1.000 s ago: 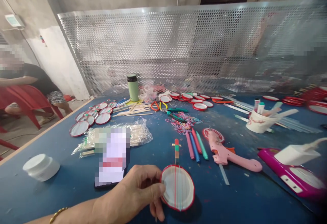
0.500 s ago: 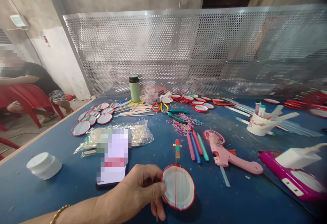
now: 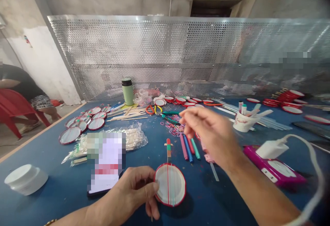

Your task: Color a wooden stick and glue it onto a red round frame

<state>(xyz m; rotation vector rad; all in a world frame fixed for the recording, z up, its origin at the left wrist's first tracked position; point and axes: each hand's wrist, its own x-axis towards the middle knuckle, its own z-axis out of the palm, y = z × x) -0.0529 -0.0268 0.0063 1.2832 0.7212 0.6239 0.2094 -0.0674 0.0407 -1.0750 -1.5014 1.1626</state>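
Observation:
My left hand (image 3: 134,188) grips a toy banjo (image 3: 176,184) by its left edge. This is a round white disc with a red rim, a red string and pale strings across it, and a stick neck with a red tip and green band pointing away. My right hand (image 3: 208,129) hangs over the table right of the banjo, fingers bent together in a pinch. Whether anything sits between those fingertips I cannot make out. Behind them lies a pile of small coloured rubber bands (image 3: 168,128). Markers (image 3: 184,147) lie below, and a pink glue gun (image 3: 209,158) is mostly hidden by that hand.
A phone (image 3: 107,164), a white jar (image 3: 25,179) and bagged sticks (image 3: 134,138) lie leftward. Red-rimmed discs (image 3: 70,135), pliers (image 3: 171,117) and a green bottle (image 3: 127,93) stand farther back. Rightward are a cup (image 3: 243,122) and a purple power strip (image 3: 277,169) with a white cable.
My right hand has come into view from the right, over the glue gun and markers. The camera view has turned slightly right. My left hand keeps its grip on the toy banjo.

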